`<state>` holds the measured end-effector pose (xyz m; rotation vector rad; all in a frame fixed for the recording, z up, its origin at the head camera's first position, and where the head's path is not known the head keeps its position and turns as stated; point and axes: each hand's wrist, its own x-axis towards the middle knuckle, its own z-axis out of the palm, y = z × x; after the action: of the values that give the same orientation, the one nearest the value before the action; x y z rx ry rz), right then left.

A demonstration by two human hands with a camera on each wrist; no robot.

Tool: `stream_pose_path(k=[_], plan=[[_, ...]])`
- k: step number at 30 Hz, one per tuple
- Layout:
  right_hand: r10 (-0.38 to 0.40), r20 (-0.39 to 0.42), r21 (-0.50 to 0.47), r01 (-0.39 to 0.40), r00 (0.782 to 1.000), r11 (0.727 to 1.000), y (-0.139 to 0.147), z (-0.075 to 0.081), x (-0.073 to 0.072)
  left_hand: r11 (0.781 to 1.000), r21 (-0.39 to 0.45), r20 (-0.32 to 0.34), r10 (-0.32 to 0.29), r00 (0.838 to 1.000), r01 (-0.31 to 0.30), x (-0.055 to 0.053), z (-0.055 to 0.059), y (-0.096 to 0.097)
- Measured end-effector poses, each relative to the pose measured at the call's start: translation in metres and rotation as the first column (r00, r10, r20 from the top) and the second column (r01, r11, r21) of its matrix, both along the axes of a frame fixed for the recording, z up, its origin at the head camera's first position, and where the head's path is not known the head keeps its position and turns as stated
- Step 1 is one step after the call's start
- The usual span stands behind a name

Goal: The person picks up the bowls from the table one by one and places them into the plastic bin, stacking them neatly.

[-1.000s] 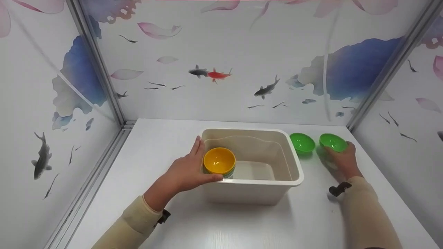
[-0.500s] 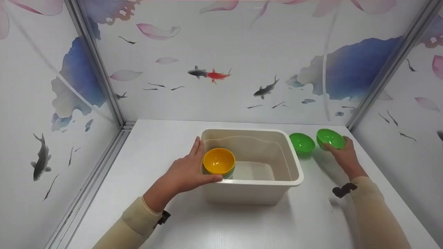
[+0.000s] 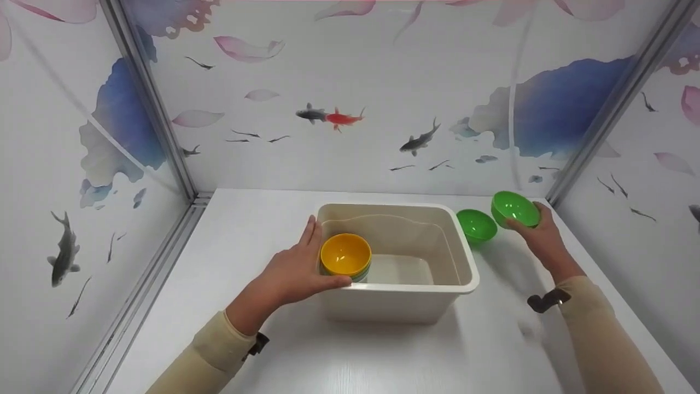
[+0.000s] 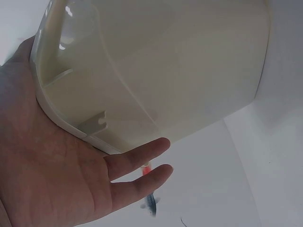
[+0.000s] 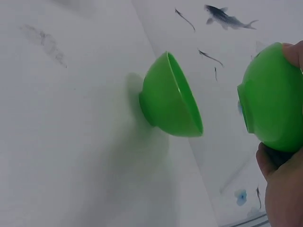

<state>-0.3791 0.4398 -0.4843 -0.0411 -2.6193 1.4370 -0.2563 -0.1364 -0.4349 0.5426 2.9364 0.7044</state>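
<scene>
My right hand (image 3: 547, 243) grips a green bowl (image 3: 517, 209) by its side, thumb near the rim, and holds it tilted above the table. A second green bowl (image 3: 477, 226) stands upright beside the bin; in the right wrist view a gap separates it from the held bowl (image 5: 274, 99). My left hand (image 3: 284, 273) rests against the left front corner of the cream plastic bin (image 3: 404, 306), thumb along the front rim. Two straight fingers show beside the bin wall (image 4: 189, 61) in the left wrist view. Inside the bin at left, a yellow bowl (image 3: 345, 254) tops a stack.
The bin stands on a white table (image 3: 262, 361) enclosed by printed panels. The back panel (image 3: 372, 153) rises close behind the bin and the green bowls. Metal frame posts (image 3: 145, 87) mark the corners.
My right hand has lifted its green bowl off the table and carried it up and slightly left, toward the back panel. The left hand, bin and second green bowl stay put.
</scene>
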Motion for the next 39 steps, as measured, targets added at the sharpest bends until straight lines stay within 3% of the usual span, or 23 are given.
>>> stream_pose_path(k=[7,16,21,29,39], plan=[[0.077,-0.01,0.05,-0.076,0.997,0.996,-0.018,0.026,0.01,1.0,-0.007,-0.001,0.002,1.0,-0.002,0.0,0.0,0.0],[0.154,-0.114,0.066,-0.147,0.982,0.987,-0.045,0.057,0.026,1.0,0.001,-0.002,0.011,1.0,-0.011,0.001,-0.001,0.0],[0.19,-0.092,0.088,-0.182,0.977,0.979,-0.06,0.073,0.033,1.0,0.0,-0.002,0.011,1.0,-0.011,0.002,0.0,0.001],[0.254,-0.052,-0.008,-0.255,0.966,0.967,-0.09,0.099,0.045,1.0,0.002,0.003,0.024,1.0,-0.024,0.0,-0.001,0.0],[0.372,-0.048,-0.063,-0.375,0.927,0.925,-0.116,0.113,0.053,1.0,-0.001,0.003,0.013,1.0,-0.013,0.0,-0.002,0.0]])
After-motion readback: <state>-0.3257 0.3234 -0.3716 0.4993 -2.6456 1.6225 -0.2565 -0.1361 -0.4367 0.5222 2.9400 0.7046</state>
